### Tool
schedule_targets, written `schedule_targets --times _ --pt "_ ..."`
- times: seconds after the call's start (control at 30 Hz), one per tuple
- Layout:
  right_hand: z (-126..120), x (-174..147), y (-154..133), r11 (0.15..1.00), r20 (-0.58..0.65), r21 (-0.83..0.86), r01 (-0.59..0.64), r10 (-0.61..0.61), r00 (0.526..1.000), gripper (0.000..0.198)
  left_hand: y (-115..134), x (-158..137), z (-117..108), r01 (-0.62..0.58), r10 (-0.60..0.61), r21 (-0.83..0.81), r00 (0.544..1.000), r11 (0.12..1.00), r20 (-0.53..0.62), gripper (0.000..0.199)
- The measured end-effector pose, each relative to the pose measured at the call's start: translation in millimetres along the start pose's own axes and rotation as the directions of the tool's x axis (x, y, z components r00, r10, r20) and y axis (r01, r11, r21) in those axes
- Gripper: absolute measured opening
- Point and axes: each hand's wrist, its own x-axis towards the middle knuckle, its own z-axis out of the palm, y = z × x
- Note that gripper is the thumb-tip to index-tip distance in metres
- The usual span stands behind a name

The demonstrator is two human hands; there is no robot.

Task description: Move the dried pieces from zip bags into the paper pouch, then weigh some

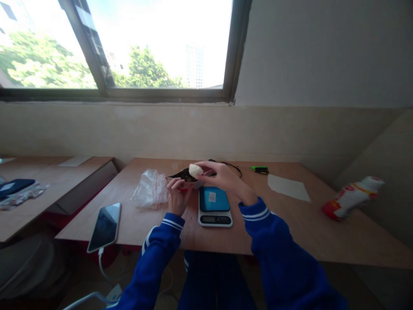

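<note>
Pinched in the fingers of my right hand [222, 176] is a small off-white lump [195, 170]; its kind is not clear. My left hand [177, 196] grips the near edge of an open bag [192, 185] with a dark inside. The lump is at the bag's mouth. Just below and to the right of the bag sits a white kitchen scale [215, 219] with a blue top plate; its display is unreadable. To the left of my left hand lies a crumpled clear plastic bag [150, 189].
A phone [105, 226] on a white cable lies at the table's left edge. Behind are a green-and-black screwdriver [260, 169] and a black cord [237, 167]. A sheet of paper [288, 187] and a tilted white-and-red bottle [351, 198] are on the right.
</note>
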Motion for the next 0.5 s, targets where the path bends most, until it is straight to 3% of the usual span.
schedule_targets --times 0.1,0.2,0.3,0.5 --pt "-0.1 -39.8 18.6 0.993 -0.241 0.091 -0.069 0.089 0.966 0.041 2.1 6.3 -3.2 0.016 -0.017 0.023 0.999 1.0 0.049 0.045" --pt "8.3 -74.1 56.1 0.98 -0.384 0.037 -0.194 0.193 0.903 0.04 3.6 12.0 -4.6 0.048 -0.051 0.041 0.995 0.998 0.09 0.037" --pt "20.7 -92.9 91.4 0.948 -0.37 -0.103 -0.302 0.245 0.896 0.03 4.1 15.2 -4.0 0.096 -0.101 0.049 0.988 0.994 0.118 0.029" --pt "53.9 -93.9 124.9 0.863 -0.288 -0.381 -0.331 0.23 0.93 0.026 5.2 17.1 -3.2 0.115 -0.123 0.079 0.986 0.99 0.109 0.024"
